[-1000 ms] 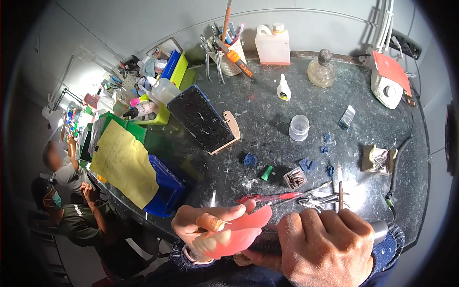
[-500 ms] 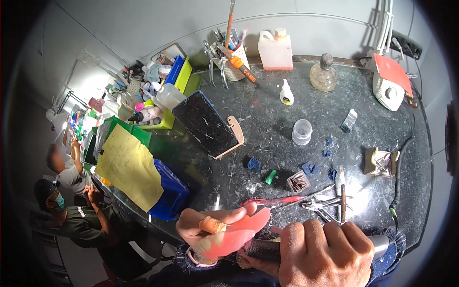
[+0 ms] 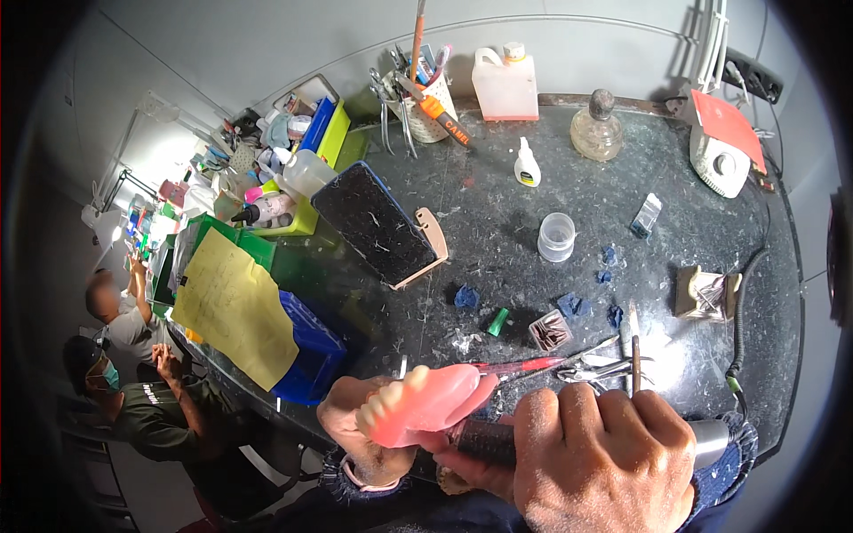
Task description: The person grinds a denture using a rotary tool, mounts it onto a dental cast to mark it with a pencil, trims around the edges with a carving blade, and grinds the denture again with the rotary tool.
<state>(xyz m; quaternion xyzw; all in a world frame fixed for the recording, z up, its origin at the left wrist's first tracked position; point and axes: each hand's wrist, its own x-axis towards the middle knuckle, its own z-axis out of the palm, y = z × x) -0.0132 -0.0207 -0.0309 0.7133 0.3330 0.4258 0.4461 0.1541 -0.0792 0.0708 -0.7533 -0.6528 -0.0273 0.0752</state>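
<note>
My left hand [image 3: 351, 417] grips a pink denture [image 3: 435, 409] with a row of cream teeth along its upper left side; the denture hides most of the fingers. Beside it, my right hand [image 3: 595, 471] is closed round a rotary handpiece [image 3: 484, 441] with a dark ridged grip and a silver rear end. The handpiece's tip is close behind or under the denture; contact is unclear. Just beyond both hands, a red-handled tool [image 3: 524, 364], metal pliers [image 3: 595, 373] and a knife [image 3: 634, 346] lie on the dark, dusty worktop [image 3: 480, 240].
Blue bin [image 3: 315, 351] with yellow paper [image 3: 231, 311], black tray [image 3: 373, 222], tool cup [image 3: 426, 115], jug [image 3: 505, 89], glass bottle [image 3: 595, 133], white control box [image 3: 720, 164], coiled cord [image 3: 742, 311], small cup [image 3: 555, 235], wooden block [image 3: 702, 293]. Two co-workers [image 3: 160, 417] sit at left.
My left hand has turned the denture, so its tooth row now sits higher and tilts upward toward the upper right. My right hand stays closed on the handpiece, nearly in the same place.
</note>
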